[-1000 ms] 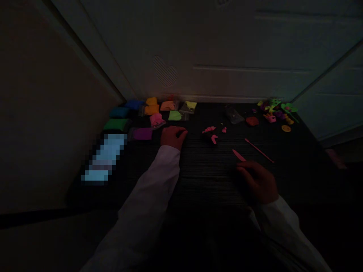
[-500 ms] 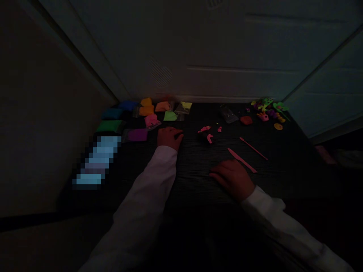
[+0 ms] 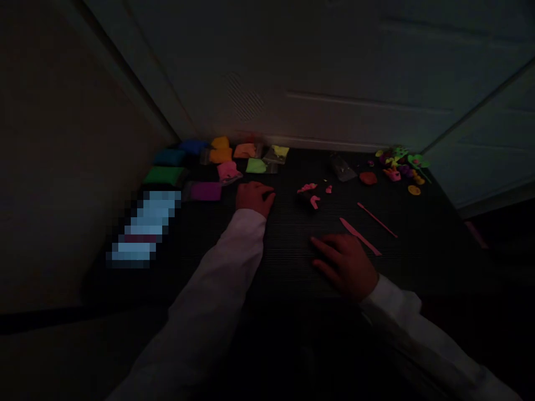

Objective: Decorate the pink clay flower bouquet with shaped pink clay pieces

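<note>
In the head view my left hand (image 3: 256, 197) rests on the dark tabletop, fingers curled in and the thumb close to them; nothing shows in it. A pink clay packet (image 3: 228, 172) and a purple clay packet (image 3: 206, 191) lie near it. My right hand (image 3: 346, 266) is open and palm down, index finger and thumb apart, holding nothing. Just beyond it lies a pink modelling knife (image 3: 360, 236), and farther right a thin pink modelling stick (image 3: 377, 220). Between and beyond the hands sits a small dark piece with pink clay bits (image 3: 315, 201).
Green (image 3: 164, 176), blue, orange and yellow packets line the back left. At the left, a lit phone-like screen (image 3: 144, 228) is pixelated. A clear bag (image 3: 343, 168), a red lump (image 3: 368, 178) and several colourful clay shapes (image 3: 393, 161) lie back right. A pale panelled wall (image 3: 334, 67) stands behind.
My right index finger and thumb have spread apart. My left hand keeps its curled pose on the table. The whole view has shifted slightly.
</note>
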The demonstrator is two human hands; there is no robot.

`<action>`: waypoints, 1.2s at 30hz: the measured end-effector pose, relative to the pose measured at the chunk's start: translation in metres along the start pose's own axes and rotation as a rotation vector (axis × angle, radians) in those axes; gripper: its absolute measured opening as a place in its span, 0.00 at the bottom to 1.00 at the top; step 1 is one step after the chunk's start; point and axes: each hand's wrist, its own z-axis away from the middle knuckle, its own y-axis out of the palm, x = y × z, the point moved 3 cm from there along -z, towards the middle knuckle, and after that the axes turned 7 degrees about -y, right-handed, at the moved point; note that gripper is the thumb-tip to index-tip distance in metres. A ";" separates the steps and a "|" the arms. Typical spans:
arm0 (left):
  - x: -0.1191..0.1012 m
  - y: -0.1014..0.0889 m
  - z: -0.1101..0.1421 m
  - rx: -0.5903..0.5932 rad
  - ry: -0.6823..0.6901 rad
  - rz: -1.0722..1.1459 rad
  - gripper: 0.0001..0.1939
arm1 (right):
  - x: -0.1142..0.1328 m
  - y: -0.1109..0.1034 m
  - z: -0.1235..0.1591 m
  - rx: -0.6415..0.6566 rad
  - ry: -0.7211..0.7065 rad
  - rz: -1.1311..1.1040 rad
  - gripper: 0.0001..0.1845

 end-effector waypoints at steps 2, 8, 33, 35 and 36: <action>0.000 0.001 0.000 0.001 -0.013 0.006 0.14 | 0.003 -0.001 0.001 0.028 -0.044 0.056 0.23; 0.001 0.004 -0.001 0.007 -0.016 0.001 0.13 | 0.004 -0.003 0.003 0.004 -0.034 0.131 0.20; 0.000 0.001 0.000 0.008 -0.017 0.017 0.13 | 0.005 -0.002 0.005 0.105 -0.146 0.103 0.25; 0.000 0.001 0.000 0.006 -0.022 0.020 0.13 | 0.006 -0.002 0.006 0.117 -0.180 0.104 0.26; 0.000 0.001 0.000 0.004 -0.030 0.020 0.13 | 0.007 -0.002 0.006 0.130 -0.215 0.098 0.26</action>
